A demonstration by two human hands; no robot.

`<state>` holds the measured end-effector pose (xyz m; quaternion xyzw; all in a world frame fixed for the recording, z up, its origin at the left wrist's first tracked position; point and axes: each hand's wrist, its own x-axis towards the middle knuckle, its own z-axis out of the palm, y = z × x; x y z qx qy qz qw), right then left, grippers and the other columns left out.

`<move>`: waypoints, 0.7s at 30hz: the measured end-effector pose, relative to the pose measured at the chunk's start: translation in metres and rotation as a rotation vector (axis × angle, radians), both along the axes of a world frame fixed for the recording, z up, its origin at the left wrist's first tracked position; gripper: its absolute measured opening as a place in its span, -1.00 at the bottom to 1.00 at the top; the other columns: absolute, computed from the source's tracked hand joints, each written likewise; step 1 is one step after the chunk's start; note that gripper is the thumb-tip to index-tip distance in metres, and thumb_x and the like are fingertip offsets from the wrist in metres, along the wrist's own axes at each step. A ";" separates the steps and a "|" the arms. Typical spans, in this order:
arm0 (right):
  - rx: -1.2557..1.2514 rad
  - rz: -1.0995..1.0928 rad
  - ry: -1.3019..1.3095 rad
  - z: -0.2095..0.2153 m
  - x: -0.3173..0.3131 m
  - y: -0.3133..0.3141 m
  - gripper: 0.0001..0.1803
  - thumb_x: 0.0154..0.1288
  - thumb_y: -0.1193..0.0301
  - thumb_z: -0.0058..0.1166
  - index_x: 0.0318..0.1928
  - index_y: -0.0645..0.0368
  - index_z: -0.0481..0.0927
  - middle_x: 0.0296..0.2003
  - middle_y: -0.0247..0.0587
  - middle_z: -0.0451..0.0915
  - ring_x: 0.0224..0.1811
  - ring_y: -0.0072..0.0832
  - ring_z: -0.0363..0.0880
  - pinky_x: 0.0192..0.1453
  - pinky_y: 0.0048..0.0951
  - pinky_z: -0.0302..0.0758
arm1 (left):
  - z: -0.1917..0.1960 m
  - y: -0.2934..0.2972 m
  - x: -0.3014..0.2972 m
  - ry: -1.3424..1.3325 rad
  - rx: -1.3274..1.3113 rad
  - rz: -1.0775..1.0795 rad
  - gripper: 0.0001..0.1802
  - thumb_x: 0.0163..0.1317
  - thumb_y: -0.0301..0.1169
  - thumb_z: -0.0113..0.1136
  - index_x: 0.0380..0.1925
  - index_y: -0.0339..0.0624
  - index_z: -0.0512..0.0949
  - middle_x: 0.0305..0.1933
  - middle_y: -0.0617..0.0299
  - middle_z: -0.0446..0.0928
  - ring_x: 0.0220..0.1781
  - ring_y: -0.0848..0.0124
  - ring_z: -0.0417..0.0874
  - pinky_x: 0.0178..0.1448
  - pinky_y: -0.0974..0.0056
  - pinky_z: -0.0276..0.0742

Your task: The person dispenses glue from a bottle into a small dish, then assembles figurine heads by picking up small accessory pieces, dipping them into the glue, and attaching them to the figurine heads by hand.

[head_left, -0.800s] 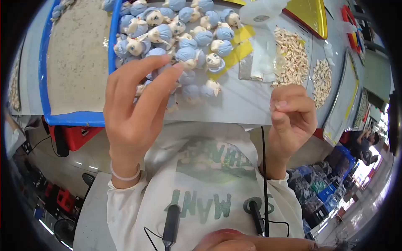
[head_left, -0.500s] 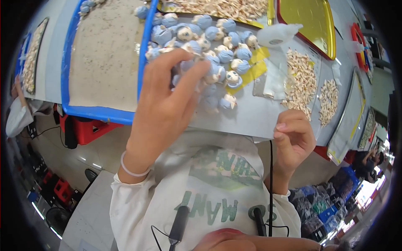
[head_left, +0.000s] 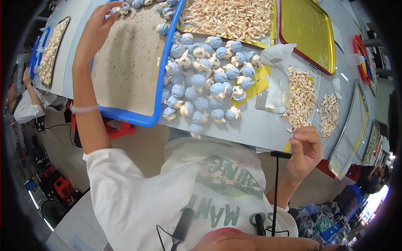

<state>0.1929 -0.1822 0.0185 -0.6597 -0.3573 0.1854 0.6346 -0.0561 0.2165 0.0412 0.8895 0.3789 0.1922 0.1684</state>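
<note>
My left hand (head_left: pixel 98 27) reaches to the far end of the blue-rimmed tray (head_left: pixel 144 120), its thumb and fingers closed around a small doll head (head_left: pixel 122 11) with blue hair, partly hidden by the fingers. More such heads stand along the tray's far end. On the table right of the tray lies a cluster of blue-haired doll heads (head_left: pixel 199 81) with pale faces and pointed ears. At the table's near edge, my right hand (head_left: pixel 307 150) holds thumb and forefinger pinched together; what they hold, if anything, is too small to name. Beside it is a pile of small cream pieces (head_left: pixel 300 98).
A yellow-edged tray (head_left: pixel 274 25) of cream pieces lies at the back, beside an empty gold tray (head_left: pixel 307 33). A translucent squeeze bottle (head_left: pixel 277 53) lies near yellow tape (head_left: pixel 253 90). A smaller cream pile (head_left: pixel 329 115) sits rightward. Another person's arm (head_left: pixel 33 90) shows far left.
My left hand has moved from the doll-head cluster to the tray's far left end. My right hand stays pinched near the table edge. The view has shifted slightly.
</note>
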 end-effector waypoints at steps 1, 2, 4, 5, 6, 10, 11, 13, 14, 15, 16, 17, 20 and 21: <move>-0.007 0.009 -0.003 0.000 0.001 0.000 -0.86 -0.07 0.63 0.14 -0.43 0.28 0.48 -0.47 -0.23 0.42 -0.40 -0.52 0.33 -0.27 -0.60 0.26 | -0.016 0.025 -0.009 -0.004 0.006 0.001 -0.73 0.21 -0.38 -0.02 -0.08 -0.12 0.43 -0.05 0.12 0.42 0.08 0.30 0.39 0.09 0.29 0.31; -0.009 0.026 -0.003 -0.001 0.001 0.000 -0.86 -0.06 0.64 0.13 -0.43 0.28 0.48 -0.46 -0.23 0.42 -0.39 -0.52 0.34 -0.26 -0.60 0.26 | -0.029 0.044 -0.020 0.078 0.105 0.051 -0.72 0.19 -0.35 0.01 -0.09 -0.11 0.44 -0.06 0.14 0.42 0.03 0.31 0.40 0.05 0.29 0.32; -0.024 0.001 -0.015 -0.002 0.002 -0.003 -0.87 -0.06 0.64 0.13 -0.43 0.28 0.47 -0.46 -0.23 0.42 -0.39 -0.52 0.34 -0.26 -0.59 0.26 | -0.037 0.053 -0.006 0.152 0.191 0.064 -0.71 0.18 -0.31 0.05 -0.11 -0.10 0.44 -0.07 0.16 0.42 -0.01 0.31 0.42 0.02 0.30 0.34; -0.037 -0.002 -0.024 -0.002 0.002 -0.004 -0.87 -0.06 0.65 0.12 -0.43 0.28 0.47 -0.46 -0.23 0.43 -0.39 -0.52 0.34 -0.26 -0.59 0.26 | -0.041 0.054 -0.002 0.164 0.163 0.063 -0.71 0.15 -0.28 0.09 -0.13 -0.12 0.44 -0.09 0.18 0.42 -0.06 0.33 0.42 -0.02 0.30 0.34; -0.037 -0.008 -0.023 -0.003 0.004 -0.006 -0.87 -0.06 0.65 0.12 -0.43 0.28 0.47 -0.46 -0.23 0.43 -0.39 -0.52 0.34 -0.26 -0.59 0.26 | -0.041 0.051 0.003 0.180 0.136 0.065 -0.69 0.13 -0.25 0.12 -0.16 -0.13 0.44 -0.10 0.20 0.41 -0.11 0.35 0.42 -0.06 0.31 0.35; -0.053 -0.017 -0.021 -0.002 0.012 -0.012 -0.87 -0.06 0.66 0.11 -0.43 0.28 0.47 -0.46 -0.23 0.43 -0.39 -0.51 0.34 -0.26 -0.58 0.27 | -0.033 0.037 0.008 0.160 -0.040 -0.004 -0.72 0.12 -0.27 0.14 -0.20 -0.12 0.43 -0.15 0.27 0.41 -0.17 0.42 0.41 -0.11 0.37 0.34; -0.061 -0.019 -0.029 -0.002 0.015 -0.014 -0.86 -0.06 0.66 0.10 -0.43 0.28 0.46 -0.45 -0.23 0.43 -0.39 -0.51 0.34 -0.27 -0.58 0.27 | -0.028 0.029 0.008 0.137 -0.170 -0.010 -0.73 0.13 -0.30 0.11 -0.18 -0.12 0.43 -0.15 0.28 0.41 -0.17 0.45 0.41 -0.12 0.41 0.32; -0.052 -0.030 -0.046 -0.002 0.022 -0.020 -0.87 -0.05 0.66 0.10 -0.42 0.29 0.46 -0.45 -0.22 0.43 -0.39 -0.51 0.34 -0.27 -0.59 0.26 | -0.019 0.014 0.008 0.116 -0.305 -0.030 -0.74 0.15 -0.32 0.09 -0.16 -0.13 0.43 -0.16 0.29 0.41 -0.18 0.48 0.42 -0.12 0.44 0.31; -0.039 -0.026 -0.065 -0.001 0.027 -0.022 -0.88 -0.03 0.66 0.09 -0.42 0.30 0.46 -0.44 -0.22 0.42 -0.39 -0.51 0.33 -0.28 -0.59 0.26 | -0.016 0.009 0.001 0.028 -0.274 -0.066 -0.76 0.17 -0.36 0.07 -0.16 -0.12 0.43 -0.18 0.30 0.41 -0.21 0.49 0.43 -0.13 0.45 0.33; -0.056 -0.051 -0.073 0.001 0.031 -0.026 -0.88 -0.03 0.66 0.09 -0.42 0.30 0.46 -0.44 -0.22 0.42 -0.39 -0.51 0.33 -0.28 -0.59 0.26 | -0.015 0.004 0.000 -0.064 -0.254 -0.123 -0.78 0.18 -0.40 0.05 -0.15 -0.12 0.44 -0.20 0.31 0.42 -0.25 0.50 0.45 -0.14 0.46 0.34; -0.051 -0.083 -0.105 0.002 0.035 -0.032 -0.88 -0.02 0.65 0.09 -0.41 0.31 0.45 -0.44 -0.22 0.42 -0.38 -0.52 0.33 -0.28 -0.60 0.26 | -0.014 -0.002 0.002 -0.071 -0.212 -0.095 -0.77 0.20 -0.42 0.02 -0.12 -0.15 0.43 -0.15 0.28 0.43 -0.21 0.49 0.47 -0.11 0.45 0.34; -0.050 -0.111 -0.140 0.004 0.042 -0.036 -0.89 -0.01 0.65 0.08 -0.40 0.32 0.45 -0.44 -0.22 0.41 -0.38 -0.52 0.32 -0.29 -0.61 0.25 | -0.009 -0.011 0.000 -0.080 -0.174 -0.062 -0.76 0.22 -0.45 -0.02 -0.10 -0.18 0.42 -0.10 0.25 0.44 -0.16 0.48 0.48 -0.08 0.44 0.34; -0.079 -0.270 -0.214 0.004 0.071 -0.054 -0.90 0.02 0.66 0.05 -0.38 0.33 0.45 -0.44 -0.26 0.39 -0.37 -0.56 0.32 -0.28 -0.63 0.26 | -0.001 -0.046 -0.005 -0.345 -0.329 -0.076 -0.71 0.22 -0.47 -0.04 -0.05 -0.28 0.36 -0.01 0.17 0.41 -0.03 0.41 0.47 0.07 0.37 0.32; -0.117 -0.321 -0.224 0.004 0.083 -0.055 -0.89 0.03 0.65 0.06 -0.37 0.33 0.46 -0.42 -0.28 0.40 -0.36 -0.58 0.33 -0.27 -0.64 0.27 | 0.002 -0.056 -0.012 -0.319 -0.324 -0.048 -0.70 0.22 -0.47 -0.05 -0.04 -0.31 0.34 0.02 0.13 0.39 0.02 0.38 0.45 0.12 0.33 0.30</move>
